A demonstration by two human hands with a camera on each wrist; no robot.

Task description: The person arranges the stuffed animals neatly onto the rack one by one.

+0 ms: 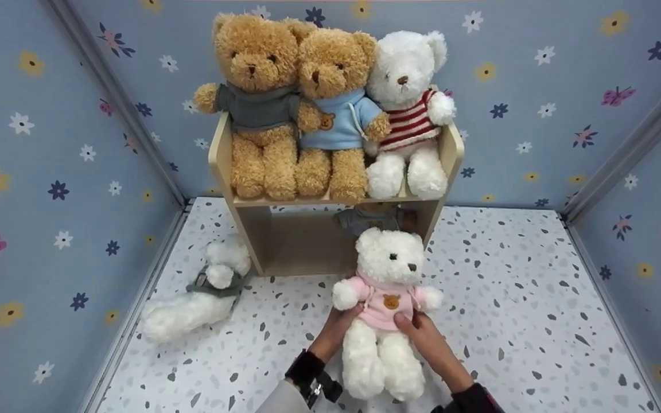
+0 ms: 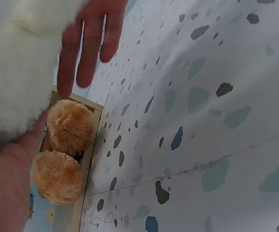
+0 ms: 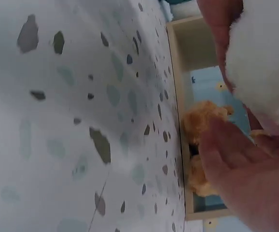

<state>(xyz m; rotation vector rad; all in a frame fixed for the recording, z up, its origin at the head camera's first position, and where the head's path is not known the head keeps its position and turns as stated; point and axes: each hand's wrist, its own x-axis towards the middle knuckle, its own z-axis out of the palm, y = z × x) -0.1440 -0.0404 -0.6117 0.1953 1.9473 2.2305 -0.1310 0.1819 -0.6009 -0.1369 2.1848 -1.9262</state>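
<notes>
A white teddy bear (image 1: 385,318) in a pink hoodie is held upright in front of the shelf, facing the head camera. My left hand (image 1: 342,324) grips its side below the arm; in the left wrist view the fingers (image 2: 89,46) reach past the white fur, fairly straight. On the other side my right hand (image 1: 428,341) holds the bear, thumb over the hoodie's front near the hem. White fur fills the upper right of the right wrist view, beside the right hand (image 3: 245,169). The rest of the right fingers are hidden behind the bear in the head view.
A wooden shelf (image 1: 250,241) carries a brown bear in dark grey (image 1: 259,109), one in light blue (image 1: 336,115) and a white striped-sweater bear (image 1: 408,115). A grey-clad bear (image 1: 368,219) sits partly hidden below. Another white bear (image 1: 193,310) lies on the floor, left.
</notes>
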